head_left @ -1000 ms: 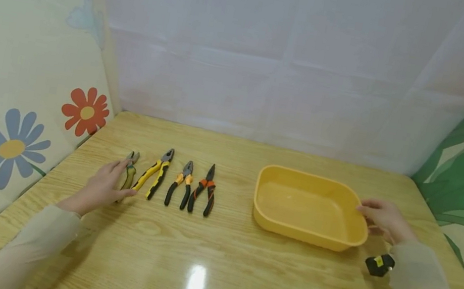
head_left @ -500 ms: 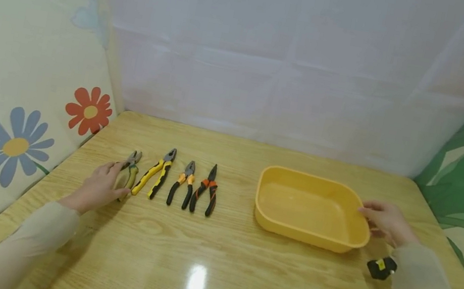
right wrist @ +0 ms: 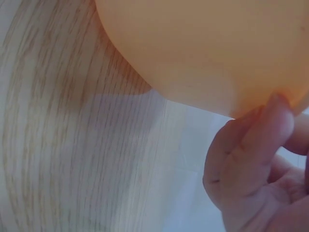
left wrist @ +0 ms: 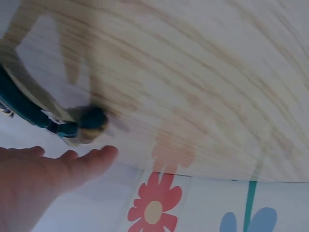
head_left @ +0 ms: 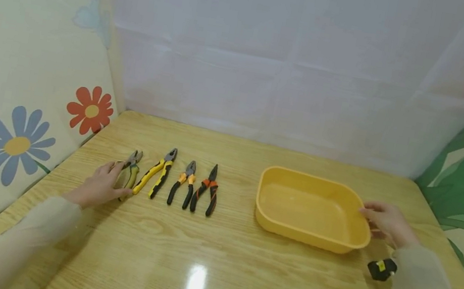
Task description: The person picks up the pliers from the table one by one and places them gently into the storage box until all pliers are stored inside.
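Observation:
In the head view my left hand (head_left: 101, 186) reaches over the handles of small green-handled pliers (head_left: 131, 176), the leftmost tool of a row. Its fingers look loosely extended, and the left wrist view shows them beside the pliers (left wrist: 63, 126), with a gap at the visible fingertip. To the right lie yellow-and-black pliers (head_left: 155, 172), orange-and-black pliers (head_left: 185, 177) and needle-nose pliers (head_left: 207, 189) with black-and-red handles. My right hand (head_left: 389, 224) pinches the right end of the yellow plastic basin (head_left: 273, 226); its fingers (right wrist: 248, 154) press at the basin's edge.
A black tape measure (head_left: 381, 269) with a yellow label lies near my right forearm. The wooden table (head_left: 147, 263) ends at a white cloth backdrop (head_left: 223, 87). Flower-printed side panels (head_left: 17, 78) stand at both sides.
The left hand has drawn in slightly around the green-handled pliers. The right hand stays at the basin's end. The whole view has shifted a little.

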A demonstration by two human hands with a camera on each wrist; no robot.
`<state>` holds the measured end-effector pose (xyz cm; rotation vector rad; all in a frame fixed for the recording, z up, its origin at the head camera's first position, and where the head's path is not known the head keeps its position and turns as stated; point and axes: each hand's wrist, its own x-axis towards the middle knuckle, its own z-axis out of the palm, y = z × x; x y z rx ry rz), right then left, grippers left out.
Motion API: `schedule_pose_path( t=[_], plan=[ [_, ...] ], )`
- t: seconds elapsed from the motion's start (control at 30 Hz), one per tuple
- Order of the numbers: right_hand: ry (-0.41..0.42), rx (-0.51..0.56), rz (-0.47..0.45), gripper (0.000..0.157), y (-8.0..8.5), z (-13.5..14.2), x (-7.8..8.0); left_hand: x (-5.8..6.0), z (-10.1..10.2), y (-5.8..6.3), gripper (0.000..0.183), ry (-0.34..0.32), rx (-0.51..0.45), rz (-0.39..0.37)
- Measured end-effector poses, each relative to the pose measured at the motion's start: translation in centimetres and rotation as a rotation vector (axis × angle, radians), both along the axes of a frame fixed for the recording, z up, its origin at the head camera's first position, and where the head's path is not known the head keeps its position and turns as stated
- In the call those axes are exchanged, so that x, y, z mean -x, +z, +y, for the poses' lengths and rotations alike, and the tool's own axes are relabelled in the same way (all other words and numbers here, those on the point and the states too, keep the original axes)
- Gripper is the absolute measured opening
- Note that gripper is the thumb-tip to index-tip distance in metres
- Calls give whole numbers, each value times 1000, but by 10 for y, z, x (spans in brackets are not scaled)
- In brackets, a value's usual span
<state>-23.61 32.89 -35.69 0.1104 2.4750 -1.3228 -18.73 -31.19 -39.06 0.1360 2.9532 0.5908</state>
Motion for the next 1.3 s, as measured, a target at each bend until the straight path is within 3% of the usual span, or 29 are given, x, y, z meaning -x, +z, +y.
schedule_pose_path(
  t=[0.3,0.87,1.0,1.13,1.3],
  plan=[
    [-14,-5,-9,54,0,0,1,8,-8,-1,114,-74,-62,-66],
    [-21,-20,-8,53,1,-1,0,14,-16,2,100,-98,-105,-171],
    [-24,-28,-6,53,0,-1,0,13,-15,3,92,-94,-101,-172],
    [-29,-18,-11,53,0,0,1,15,-9,4,81,-49,-78,-186],
    [-26,-16,-11,54,0,-1,0,18,-2,3,74,-12,14,-175]
  ],
)
